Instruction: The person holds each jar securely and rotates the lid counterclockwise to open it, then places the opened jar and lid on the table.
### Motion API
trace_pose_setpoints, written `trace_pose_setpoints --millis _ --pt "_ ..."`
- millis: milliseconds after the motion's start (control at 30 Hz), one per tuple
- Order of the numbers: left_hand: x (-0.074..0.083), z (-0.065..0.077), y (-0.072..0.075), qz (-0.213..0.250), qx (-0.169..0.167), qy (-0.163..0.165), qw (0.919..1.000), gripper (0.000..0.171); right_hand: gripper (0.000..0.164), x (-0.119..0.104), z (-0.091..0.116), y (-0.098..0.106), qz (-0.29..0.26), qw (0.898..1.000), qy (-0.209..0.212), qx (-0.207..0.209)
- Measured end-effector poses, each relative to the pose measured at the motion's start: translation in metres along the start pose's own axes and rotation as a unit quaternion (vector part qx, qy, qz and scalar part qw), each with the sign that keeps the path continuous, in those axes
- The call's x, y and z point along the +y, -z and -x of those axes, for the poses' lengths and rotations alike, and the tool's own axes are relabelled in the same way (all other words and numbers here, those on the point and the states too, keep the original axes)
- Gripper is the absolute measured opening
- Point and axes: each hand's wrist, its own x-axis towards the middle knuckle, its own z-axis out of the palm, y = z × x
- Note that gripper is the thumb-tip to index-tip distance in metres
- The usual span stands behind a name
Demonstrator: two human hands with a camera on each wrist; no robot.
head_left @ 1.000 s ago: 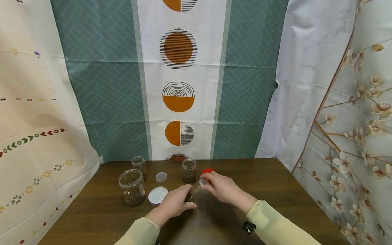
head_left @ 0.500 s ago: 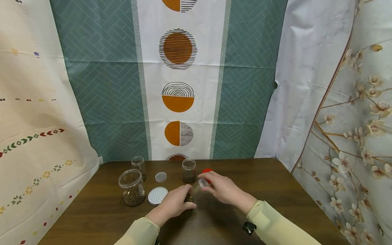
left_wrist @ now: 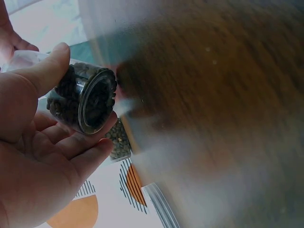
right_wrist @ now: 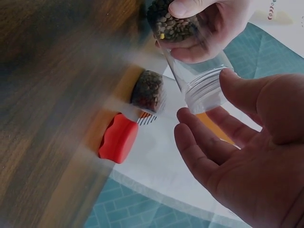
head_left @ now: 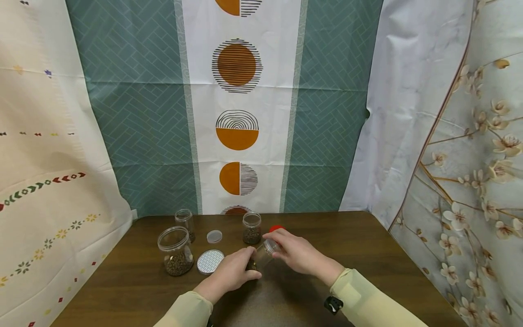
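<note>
My left hand (head_left: pixel 230 272) grips a clear jar (left_wrist: pixel 66 102) of dark brown pellets around its base. The jar is tilted, its mouth end up towards the right. At that end my right hand (head_left: pixel 300 254) has its thumb and fingers about a clear ribbed lid (right_wrist: pixel 205 92). In the right wrist view the thumb touches the lid's edge, with the fingertips (right_wrist: pixel 183 114) close to its other side. The pellets lie in the jar's lower part, partly hidden by the left fingers. Just behind the right hand lies a red lid (right_wrist: pixel 118 138).
A brown wooden table (head_left: pixel 359 272) bears the things. Open jars of pellets stand behind: a wide one (head_left: pixel 175 252), a slim one (head_left: pixel 185 222) and a short one (head_left: pixel 252 229). A small clear lid (head_left: pixel 214 236) and a larger white-lined lid (head_left: pixel 210 261) lie left of the hands.
My right fingers have shifted slightly left and around the lid, so more of the lid shows now. The left hand and the jar stay nearly still.
</note>
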Motion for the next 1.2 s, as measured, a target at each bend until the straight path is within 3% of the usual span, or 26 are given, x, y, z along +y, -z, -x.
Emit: trace_pose_setpoints --millis 433,1200 --pt "0.0004 -0.0003 0.0003 0.003 -0.001 -0.001 1.0000 0.047 0.058 0.0028 0.0015 -0.0008 0.016 1.000 0.019 0.009" --pt "0.0007 0.0002 0.0008 0.007 0.004 -0.006 1.0000 0.044 0.059 0.0081 0.0046 0.0072 0.002 1.000 0.003 0.014"
